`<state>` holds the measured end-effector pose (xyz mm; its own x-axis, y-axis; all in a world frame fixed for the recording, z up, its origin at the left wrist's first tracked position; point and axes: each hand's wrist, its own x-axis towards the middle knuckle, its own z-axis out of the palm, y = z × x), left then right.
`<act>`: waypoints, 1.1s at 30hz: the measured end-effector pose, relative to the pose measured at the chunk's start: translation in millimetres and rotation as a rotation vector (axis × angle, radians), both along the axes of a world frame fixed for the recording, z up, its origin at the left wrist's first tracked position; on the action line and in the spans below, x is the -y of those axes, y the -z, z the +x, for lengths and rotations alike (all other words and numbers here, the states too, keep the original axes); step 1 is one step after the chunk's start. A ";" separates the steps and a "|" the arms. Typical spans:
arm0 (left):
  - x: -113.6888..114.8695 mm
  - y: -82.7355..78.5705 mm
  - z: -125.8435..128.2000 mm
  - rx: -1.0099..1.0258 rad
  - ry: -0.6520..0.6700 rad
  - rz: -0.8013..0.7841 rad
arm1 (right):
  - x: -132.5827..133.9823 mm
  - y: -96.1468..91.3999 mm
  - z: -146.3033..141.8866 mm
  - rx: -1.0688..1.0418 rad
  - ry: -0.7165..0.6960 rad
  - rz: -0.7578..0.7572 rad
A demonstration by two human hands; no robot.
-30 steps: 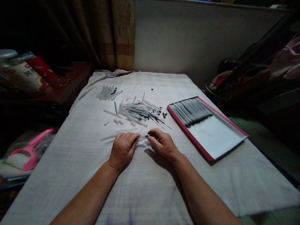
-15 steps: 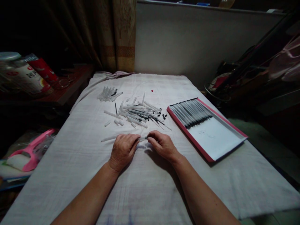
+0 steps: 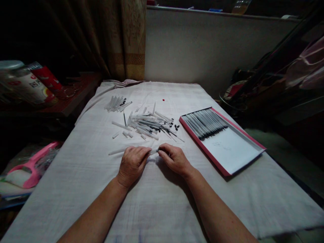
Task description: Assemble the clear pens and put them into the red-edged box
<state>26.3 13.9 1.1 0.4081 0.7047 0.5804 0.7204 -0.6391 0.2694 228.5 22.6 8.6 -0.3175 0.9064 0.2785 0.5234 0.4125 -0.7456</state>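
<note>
My left hand point(image 3: 133, 164) is closed around a clear pen point(image 3: 154, 152), low over the cloth. At the pen's right end, the fingertips of my right hand point(image 3: 175, 158) pinch its dark tip; whether a separate small part is in them is hidden. A pale barrel point(image 3: 117, 151) sticks out to the left behind my left hand; I cannot tell whether it belongs to the same pen. Just beyond both hands lies a loose heap of pen barrels and refills point(image 3: 148, 123), with small black plugs point(image 3: 176, 127) at its right side and short clear caps point(image 3: 127, 134) in front.
On the right a pink-edged box point(image 3: 220, 165) holds a row of pens point(image 3: 205, 122). More clear caps point(image 3: 115, 103) lie at the back left, and a red bit point(image 3: 163, 100) at the back. A jar point(image 3: 30, 84) stands on the side table.
The view has shifted slightly. Both hands keep nearly the same grip on the pen, and the dark part showing at the right fingertips looks smaller.
</note>
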 end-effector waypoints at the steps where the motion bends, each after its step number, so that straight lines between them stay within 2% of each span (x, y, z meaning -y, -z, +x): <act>1: 0.2 -1.1 0.1 0.013 -0.021 0.018 | -0.6 0.8 -0.1 -0.023 0.020 -0.002; 5: 1.5 -3.4 1.2 0.113 -0.118 0.057 | -4.7 6.2 0.0 -0.225 0.217 -0.024; 8: 2.1 -0.8 2.7 0.267 -0.078 -0.117 | -5.3 11.2 -3.3 -0.346 0.279 -0.045; 12: 0.9 0.7 4.8 0.669 -0.149 -0.534 | -0.3 13.8 -15.0 -0.309 0.151 0.001; 14: -0.9 -0.7 4.6 0.931 -0.173 -0.678 | 0.9 11.0 -20.7 -0.226 0.078 0.048; 16: -3.4 -2.1 3.0 1.147 -0.188 -0.722 | -1.8 4.8 -24.6 -0.095 -0.008 0.066; 18: -5.7 -2.9 0.8 1.267 -0.208 -0.707 | -9.8 -4.0 -27.7 0.069 -0.082 0.054; 20: -7.2 -3.6 -1.2 1.291 -0.216 -0.686 | -22.5 -13.3 -32.2 0.237 -0.082 0.042; 23: -7.1 -5.5 -1.7 1.226 -0.198 -0.701 | -45.0 -23.3 -45.1 0.452 0.006 0.028; 27: -5.2 -9.2 0.5 1.180 -0.179 -0.784 | -66.8 -26.2 -69.0 0.627 0.031 -0.020; 30: -4.7 -8.8 0.7 1.177 -0.161 -0.800 | -73.4 -24.8 -79.6 0.663 0.009 -0.030; 33: -5.4 -3.9 -0.7 1.128 -0.156 -0.785 | -74.8 -23.1 -74.1 0.534 0.021 -0.041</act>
<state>25.6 19.3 5.0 -0.1245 0.9919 -0.0257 -0.0762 0.0163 0.9970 154.4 97.4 31.7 -0.3871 0.9208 0.0478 0.8422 0.3742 -0.3882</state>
